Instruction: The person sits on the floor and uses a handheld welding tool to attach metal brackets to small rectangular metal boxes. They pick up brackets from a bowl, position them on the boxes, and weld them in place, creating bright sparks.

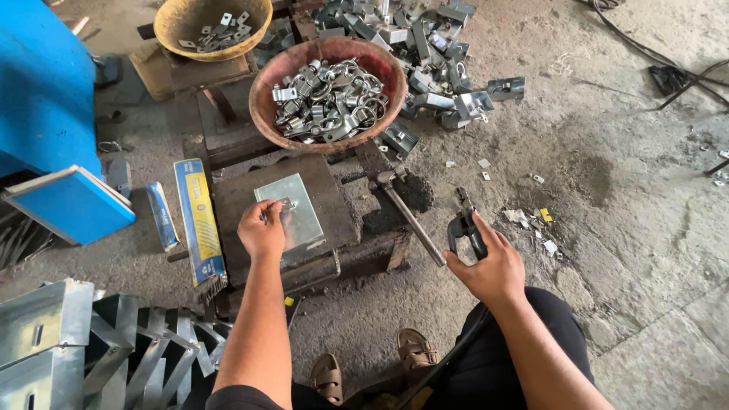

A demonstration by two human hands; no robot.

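The left hand (262, 230), knuckles up and forearm reaching straight forward, pinches a small metal clip (286, 203) onto the sheet-metal plate (292, 209), which lies flat on the dark block (326, 190), its long axis running away and slightly left. A hammer (402, 209) lies between the hands. The right hand (490, 266) is wrapped around a black-handled tool (465, 225) pointing away.

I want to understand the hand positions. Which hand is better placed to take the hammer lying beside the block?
Probably the right hand. It is nearer the long grey metal hammer, though it already grips a black-handled tool. The left hand rests on the small silver clip and shiny square steel sheet.
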